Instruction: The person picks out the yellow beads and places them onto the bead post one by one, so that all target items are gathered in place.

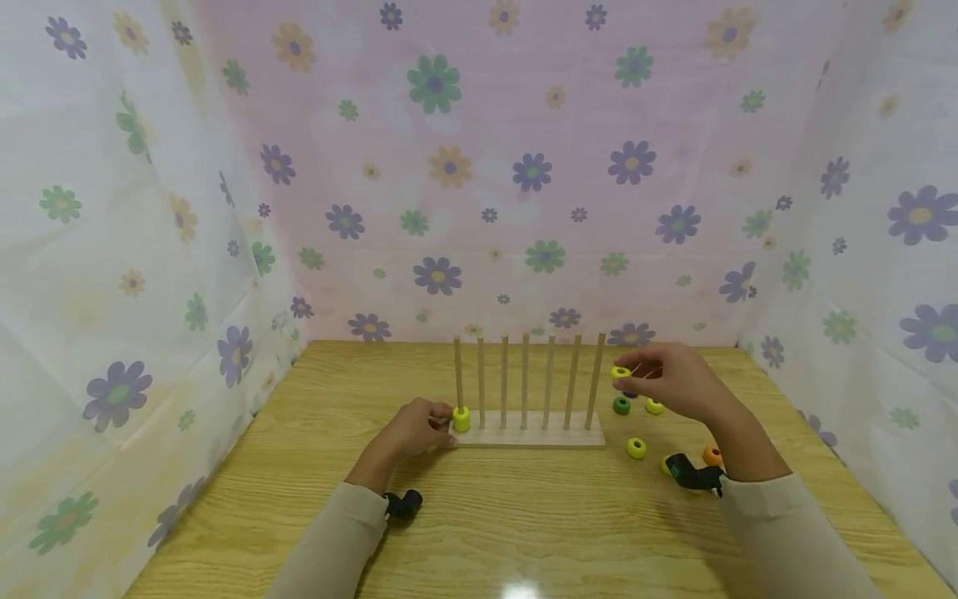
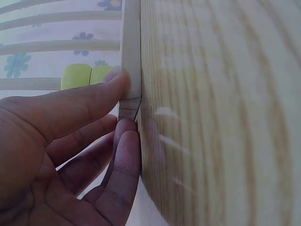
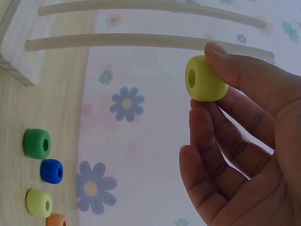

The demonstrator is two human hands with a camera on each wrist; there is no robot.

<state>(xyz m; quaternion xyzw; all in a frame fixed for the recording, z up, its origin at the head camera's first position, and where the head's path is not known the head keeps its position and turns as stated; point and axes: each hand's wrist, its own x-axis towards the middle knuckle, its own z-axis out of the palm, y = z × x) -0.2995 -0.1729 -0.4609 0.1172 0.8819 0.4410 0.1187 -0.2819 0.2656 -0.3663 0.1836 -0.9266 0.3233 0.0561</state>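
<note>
A pale wooden peg rack (image 1: 524, 436) with a row of upright pegs stands on the table. Two yellow beads (image 2: 76, 76) are stacked at the foot of its leftmost peg. My left hand (image 1: 416, 428) holds the left end of the base, thumb (image 2: 110, 87) on one side and fingertips at the end face. To the right of the rack, my right hand (image 1: 677, 383) pinches a yellow bead (image 3: 207, 79) between thumb and fingers, raised above the table. The bead's hole (image 3: 191, 78) faces the rack's side in the right wrist view.
Loose beads lie right of the rack: a green bead (image 1: 621, 406), a blue bead (image 3: 51, 171), several yellow ones such as one nearer the front (image 1: 636, 448), and an orange bead (image 1: 713, 455). Flowered cloth (image 1: 479, 208) hangs behind and at both sides of the wood-grain table (image 1: 479, 516).
</note>
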